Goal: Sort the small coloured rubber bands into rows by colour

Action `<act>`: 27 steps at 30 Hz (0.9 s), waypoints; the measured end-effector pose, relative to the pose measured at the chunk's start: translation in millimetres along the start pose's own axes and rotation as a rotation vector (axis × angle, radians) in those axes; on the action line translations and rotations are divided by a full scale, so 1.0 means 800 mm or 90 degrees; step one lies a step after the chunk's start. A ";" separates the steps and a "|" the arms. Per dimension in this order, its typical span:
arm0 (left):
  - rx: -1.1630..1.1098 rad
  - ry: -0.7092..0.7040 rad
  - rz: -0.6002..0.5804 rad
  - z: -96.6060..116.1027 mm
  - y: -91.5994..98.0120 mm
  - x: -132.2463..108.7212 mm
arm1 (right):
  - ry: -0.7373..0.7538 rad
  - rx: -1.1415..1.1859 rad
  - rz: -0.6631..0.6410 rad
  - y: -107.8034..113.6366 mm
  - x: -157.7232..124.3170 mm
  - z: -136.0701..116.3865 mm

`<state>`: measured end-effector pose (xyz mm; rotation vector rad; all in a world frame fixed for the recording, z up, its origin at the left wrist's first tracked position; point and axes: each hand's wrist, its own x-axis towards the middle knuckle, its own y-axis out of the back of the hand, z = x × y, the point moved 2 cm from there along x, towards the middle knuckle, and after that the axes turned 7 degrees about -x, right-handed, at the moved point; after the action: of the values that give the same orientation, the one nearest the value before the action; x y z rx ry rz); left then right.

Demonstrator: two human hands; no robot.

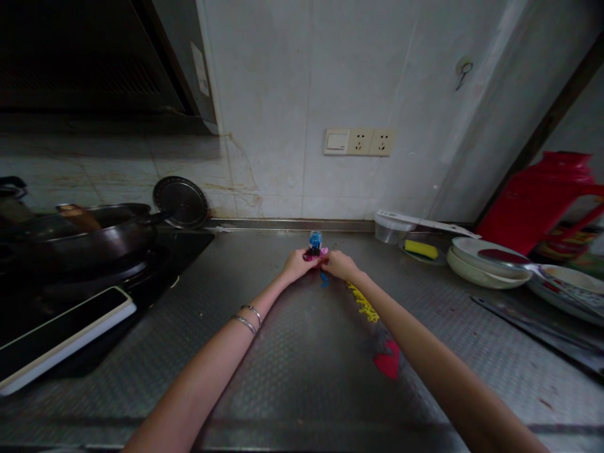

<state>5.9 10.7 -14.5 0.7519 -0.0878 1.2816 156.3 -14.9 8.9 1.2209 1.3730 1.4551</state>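
Note:
My left hand and my right hand meet at the far middle of the metal counter, fingers closed. Between their fingertips is a small pink thing, partly covered by the fingers; its kind I cannot make out. Right behind it appears a little clear-and-blue item with a dark lower part. A small blue piece lies just below the fingers. Along my right forearm runs a yellow strip of what looks like cut-out lettering. Closer to me, a red heart shape rests partly beside that forearm.
On the left are a cooktop with a pan, a dark round lid and a white-edged phone-like slab. To the right stand a plastic tub, a yellow sponge, stacked bowls, a knife and a red thermos.

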 end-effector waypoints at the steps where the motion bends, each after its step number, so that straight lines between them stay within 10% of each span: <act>1: -0.005 0.001 -0.002 0.001 0.000 0.000 | -0.004 -0.007 0.001 -0.001 0.000 -0.001; 27: 0.003 0.040 0.006 -0.001 -0.001 -0.002 | 0.164 0.183 -0.030 0.009 -0.044 0.020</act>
<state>5.7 9.6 -15.9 0.7151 -0.0376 1.3134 180.4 -45.6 10.7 1.1946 1.8251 1.4552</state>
